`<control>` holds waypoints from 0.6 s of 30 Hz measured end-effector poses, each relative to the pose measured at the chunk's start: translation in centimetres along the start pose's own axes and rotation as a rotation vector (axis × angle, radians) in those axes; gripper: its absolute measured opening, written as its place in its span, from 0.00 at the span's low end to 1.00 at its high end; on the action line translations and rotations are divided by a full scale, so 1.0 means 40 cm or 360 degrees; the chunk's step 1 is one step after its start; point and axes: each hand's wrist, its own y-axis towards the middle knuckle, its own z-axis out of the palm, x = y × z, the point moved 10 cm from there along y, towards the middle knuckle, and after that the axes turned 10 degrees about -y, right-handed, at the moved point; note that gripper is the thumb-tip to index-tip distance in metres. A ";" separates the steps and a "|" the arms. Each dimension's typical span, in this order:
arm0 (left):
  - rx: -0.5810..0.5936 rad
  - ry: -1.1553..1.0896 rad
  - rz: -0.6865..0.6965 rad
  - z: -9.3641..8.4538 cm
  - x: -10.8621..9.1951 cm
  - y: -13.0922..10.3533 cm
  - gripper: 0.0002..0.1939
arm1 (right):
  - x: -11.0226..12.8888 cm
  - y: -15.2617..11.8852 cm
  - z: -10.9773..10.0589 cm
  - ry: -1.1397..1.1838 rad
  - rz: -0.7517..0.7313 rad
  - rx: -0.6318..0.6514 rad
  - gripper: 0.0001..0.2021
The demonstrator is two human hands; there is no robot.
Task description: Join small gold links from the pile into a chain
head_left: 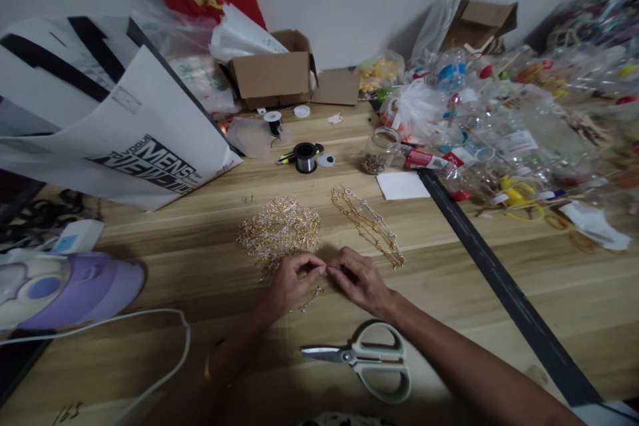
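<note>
My left hand [298, 277] and my right hand [360, 279] meet fingertip to fingertip over the wooden table. Both are pinched closed; whatever sits between the fingertips is too small to make out. Below the left fingers lies a short beaded chain [310, 301], which may hang from them. Just beyond the left hand spreads a tangled pile of gold and clear beaded chains [279, 229]. Several gold and silver beaded chains [369, 223] are laid out lengthwise past my right hand. Nearer to me rest scissors [367, 358] with pale handles, blades pointing left.
Behind the pile are a spool of wire [305, 157], a black thread spool [273, 122] and a bead jar [378, 153]. Clear plastic bags and containers [519, 126] crowd the right. A white paper bag [124, 140] and a purple device [84, 289] with a cable stand left.
</note>
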 end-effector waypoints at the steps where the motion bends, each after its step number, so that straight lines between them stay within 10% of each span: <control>1: -0.0005 -0.0005 0.0007 0.000 0.000 0.000 0.07 | 0.001 0.000 0.000 0.0007 0.0000 0.0000 0.07; 18: -0.0033 -0.0120 -0.0094 0.001 0.026 0.001 0.06 | -0.012 -0.007 0.008 -0.0040 0.0031 0.0019 0.08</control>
